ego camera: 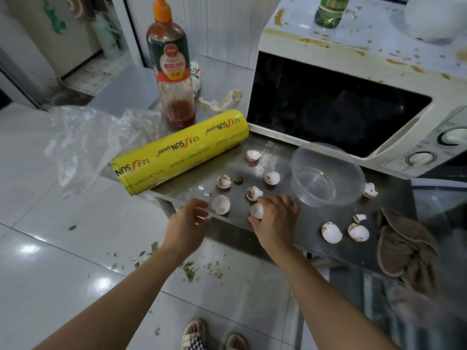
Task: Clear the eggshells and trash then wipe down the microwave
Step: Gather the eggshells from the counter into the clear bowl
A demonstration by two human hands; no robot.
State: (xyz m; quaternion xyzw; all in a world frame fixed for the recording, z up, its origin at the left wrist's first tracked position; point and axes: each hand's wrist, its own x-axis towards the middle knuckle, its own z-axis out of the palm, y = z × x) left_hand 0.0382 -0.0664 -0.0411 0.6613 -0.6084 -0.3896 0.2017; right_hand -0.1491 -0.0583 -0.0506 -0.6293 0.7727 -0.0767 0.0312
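Note:
Several broken eggshells lie scattered on the steel table [278,152]. My right hand [274,218] pinches one white eggshell [256,210] near the table's front edge. My left hand [189,221] hovers at the front left corner with fingers loosely curled, holding nothing I can make out, just left of another eggshell half [221,204]. More shells [331,232] lie to the right, near a brown cloth [404,246]. The white microwave [353,79] stands at the back right, its top spattered with brown stains.
A clear plastic bowl [327,174] sits in front of the microwave. A yellow cling-wrap roll [180,151], a ketchup bottle [171,72] and a crumpled clear plastic bag [88,140] occupy the table's left. A green bottle [329,11] stands on the microwave. Crumbs litter the tiled floor [75,261].

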